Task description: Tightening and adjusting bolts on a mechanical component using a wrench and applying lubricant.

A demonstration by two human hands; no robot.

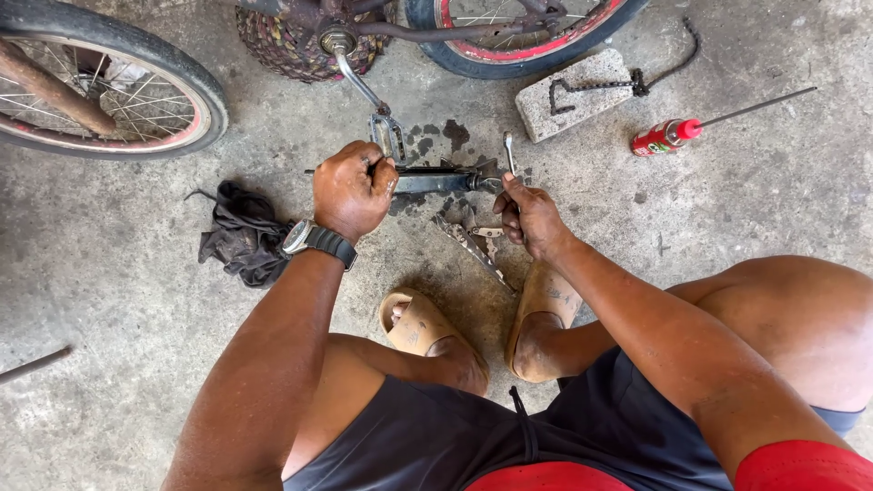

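Near: two tan sandals (427,325) on concrete floor (109,300). Left hand (352,189) closed over dark metal bar (436,182), centre floor; rigid, heavy, greasy-looking, best held mid-shaft. Right hand (532,216) closed around upright spanner (509,153) at bar's right end; thin, stiff, likely slippery. Far right: red spray can (664,136)

A small red spray can (661,137) with a green-and-white label lay on its side on the concrete floor (109,300); its thin straw pointed right.
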